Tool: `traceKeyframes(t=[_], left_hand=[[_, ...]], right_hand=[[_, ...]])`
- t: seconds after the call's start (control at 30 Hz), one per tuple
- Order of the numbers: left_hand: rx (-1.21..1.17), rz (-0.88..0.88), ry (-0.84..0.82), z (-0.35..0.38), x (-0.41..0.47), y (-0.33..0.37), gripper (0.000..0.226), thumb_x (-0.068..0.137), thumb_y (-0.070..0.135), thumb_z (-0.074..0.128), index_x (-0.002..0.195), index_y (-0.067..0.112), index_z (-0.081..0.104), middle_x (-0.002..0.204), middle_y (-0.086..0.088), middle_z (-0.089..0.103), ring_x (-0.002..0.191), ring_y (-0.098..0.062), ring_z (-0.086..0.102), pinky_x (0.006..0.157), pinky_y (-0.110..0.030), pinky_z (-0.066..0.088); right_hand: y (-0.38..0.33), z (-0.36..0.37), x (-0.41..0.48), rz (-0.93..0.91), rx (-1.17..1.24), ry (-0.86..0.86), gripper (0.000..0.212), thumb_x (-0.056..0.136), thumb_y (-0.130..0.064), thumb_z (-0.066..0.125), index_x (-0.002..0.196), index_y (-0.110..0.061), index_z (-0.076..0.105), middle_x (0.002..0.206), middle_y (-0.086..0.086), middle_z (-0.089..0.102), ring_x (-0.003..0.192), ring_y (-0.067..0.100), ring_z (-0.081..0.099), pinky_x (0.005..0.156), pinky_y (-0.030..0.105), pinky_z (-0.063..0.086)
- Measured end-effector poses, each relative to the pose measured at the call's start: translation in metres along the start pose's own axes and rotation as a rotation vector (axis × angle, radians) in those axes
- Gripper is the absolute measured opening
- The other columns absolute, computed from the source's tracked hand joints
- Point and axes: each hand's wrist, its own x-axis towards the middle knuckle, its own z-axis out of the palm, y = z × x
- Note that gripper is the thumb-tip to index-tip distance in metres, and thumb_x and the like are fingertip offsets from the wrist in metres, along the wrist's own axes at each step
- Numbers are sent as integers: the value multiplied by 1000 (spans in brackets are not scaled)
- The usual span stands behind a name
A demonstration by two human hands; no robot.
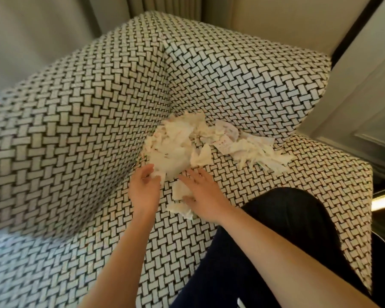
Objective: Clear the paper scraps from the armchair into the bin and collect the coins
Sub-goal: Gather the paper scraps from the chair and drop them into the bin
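A heap of torn white paper scraps (178,143) lies on the seat of the woven black-and-white armchair (80,121), spreading right to a second patch of scraps (253,150). My left hand (143,187) has its fingers curled round the near edge of the heap. My right hand (203,194) lies flat with straight fingers, its thumb side on a small clump of scraps (180,201). No coins and no bin are visible.
The armchair's back and left arm rise close around the seat. My dark-clothed knee (287,218) rests on the seat's right front. Curtains (160,5) hang behind the chair, and a pale wall panel (365,96) stands to the right.
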Motion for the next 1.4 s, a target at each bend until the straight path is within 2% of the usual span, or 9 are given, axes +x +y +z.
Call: traceKeyframes(t=[0.1, 0.2, 0.4, 0.6, 0.73, 0.93, 1.07, 1.17, 1.4], left_hand=[[4, -24, 12, -3, -8, -18, 36, 87, 9, 60, 122, 17, 58, 120, 3, 59, 108, -14, 55, 86, -24, 43], [69, -3, -16, -3, -16, -25, 36, 87, 8, 60, 121, 20, 57, 124, 6, 56, 111, -10, 51, 85, -23, 40], [178, 125, -147, 2, -43, -36, 43, 79, 10, 69, 117, 25, 55, 119, 10, 51, 119, -12, 44, 104, -36, 38], [300, 166, -220, 17, -52, -42, 67, 75, 21, 76, 133, 19, 43, 131, 3, 48, 126, -18, 38, 106, -35, 36], [363, 174, -212, 30, -57, -40, 78, 75, 25, 76, 140, 15, 33, 131, 0, 47, 124, -19, 35, 104, -34, 33], [784, 416, -311, 39, -61, -41, 63, 85, 31, 63, 141, 24, 35, 136, 3, 40, 125, -18, 31, 106, -29, 28], [718, 437, -323, 34, -54, -49, 59, 86, 21, 63, 140, 20, 38, 130, 1, 47, 123, -20, 38, 105, -32, 34], [643, 423, -325, 28, -45, -48, 41, 87, 11, 59, 127, 15, 54, 115, -1, 57, 108, -17, 51, 90, -26, 44], [573, 403, -120, 7, -17, -30, 16, 91, 15, 57, 102, 13, 69, 96, -2, 66, 81, -14, 57, 66, -23, 46]], right_hand=[[2, 7, -7, -74, -162, -106, 60, 100, -23, 41, 150, -34, 11, 160, -6, -6, 146, 25, -6, 116, 49, 11], [3, 7, -10, -126, -258, -140, 72, 91, -4, 51, 150, -29, 19, 160, -1, 2, 145, 29, 5, 116, 47, 19], [4, 3, -6, -167, -173, 35, 49, 89, -2, 53, 137, -13, 46, 139, 6, 45, 129, 21, 34, 108, 30, 29], [8, -3, -5, -31, 70, 207, 29, 92, -6, 53, 120, -8, 63, 123, 6, 57, 119, 17, 46, 98, 18, 30], [8, -9, -6, 84, 246, 318, 23, 88, -6, 61, 108, -12, 69, 112, 2, 64, 102, 13, 58, 89, 17, 43], [12, -20, -10, 229, 428, 417, 24, 85, 2, 57, 95, -14, 71, 97, -3, 67, 84, 5, 57, 70, 5, 39], [13, -25, -10, 268, 515, 432, 26, 81, 5, 56, 87, -17, 70, 87, -9, 63, 82, 5, 56, 67, 7, 40], [14, -29, -9, 293, 595, 465, 24, 81, 4, 55, 85, -16, 68, 82, -12, 58, 80, 4, 53, 71, 18, 46], [16, -36, -4, 350, 866, 537, 24, 80, 6, 53, 90, -12, 67, 100, 4, 65, 96, 15, 59, 68, 17, 48]])
